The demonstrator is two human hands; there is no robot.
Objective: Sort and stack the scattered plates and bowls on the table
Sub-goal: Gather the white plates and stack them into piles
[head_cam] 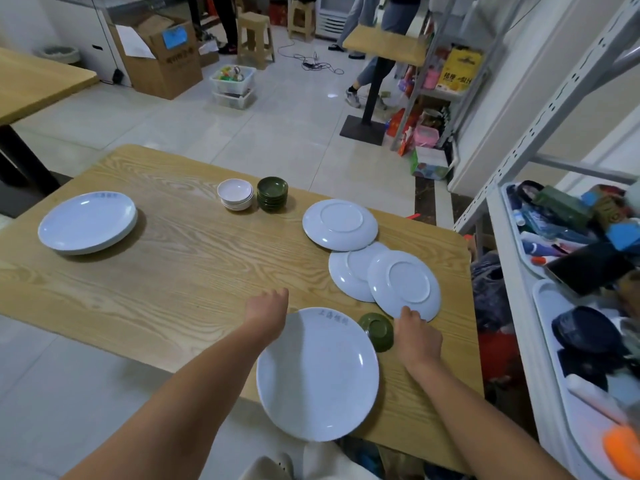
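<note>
A large white plate [317, 375] lies upright at the near edge of the wooden table [173, 265], overhanging it. My left hand [266, 311] rests at that plate's far-left rim, fingers curled down. My right hand [417, 334] touches the near edge of an upside-down white plate [403, 285], which overlaps a second one [349, 271]; a third [339, 223] lies behind them. An overturned green bowl [376, 331] sits between my hands. Far left stands a stack of white plates [86, 221]. At the back are stacked white bowls [235, 194] and stacked green bowls [272, 194].
White shelving [554, 109] and trays of clutter [581, 258] stand close on the right. Another wooden table [38, 81] is at the far left. Beyond are a cardboard box [162, 53], stools, plastic bins and people's legs on the tiled floor.
</note>
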